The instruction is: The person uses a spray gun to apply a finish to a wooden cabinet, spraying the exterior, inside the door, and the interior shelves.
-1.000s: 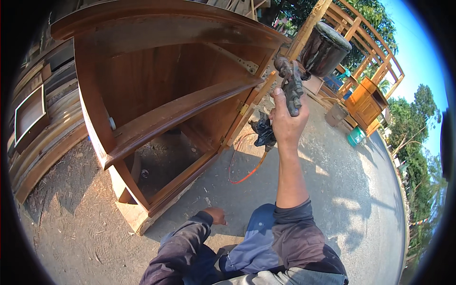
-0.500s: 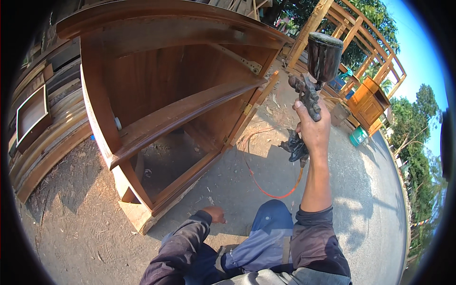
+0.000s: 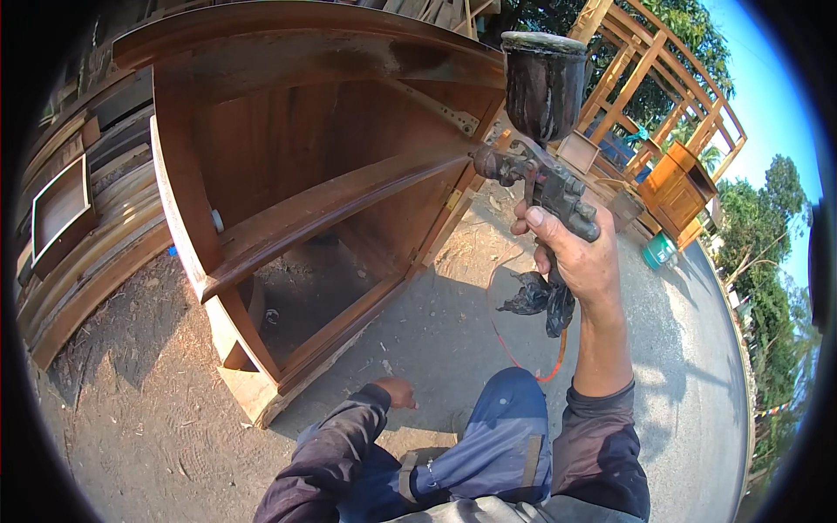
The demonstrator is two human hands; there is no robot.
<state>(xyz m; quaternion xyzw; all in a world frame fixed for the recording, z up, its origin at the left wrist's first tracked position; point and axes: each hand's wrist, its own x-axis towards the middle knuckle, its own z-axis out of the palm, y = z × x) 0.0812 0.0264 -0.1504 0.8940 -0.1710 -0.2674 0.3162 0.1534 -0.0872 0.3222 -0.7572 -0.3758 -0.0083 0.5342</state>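
Note:
My right hand [image 3: 580,253] is wrapped round the grip of a dark, stained spray gun [image 3: 554,187], its thumb along the rear of the body. On top sits a paint cup [image 3: 545,96] with dark drips, upright. Black plastic [image 3: 532,295] is bunched at the grip's lower end, where an orange hose [image 3: 558,357] hangs. The gun's nozzle faces left, toward a reddish-brown wooden cabinet [image 3: 323,196] with open compartments and a middle rail. Low beside my knee, my left hand [image 3: 398,392] is loosely curled, with nothing visible in it; its fingers are partly hidden.
Stacked boards [image 3: 113,227] lie left of the cabinet, with a framed panel [image 3: 61,213] on them. At the right rear stand a timber frame [image 3: 649,70], an orange-brown cabinet [image 3: 676,183] and a green bucket [image 3: 658,251]. A paved road [image 3: 697,366] runs along the right.
My right hand has brought the spray gun nearer and turned it, so its nozzle now points more to the left, by the cabinet's right side. The hose has shifted with it. My left hand stays put.

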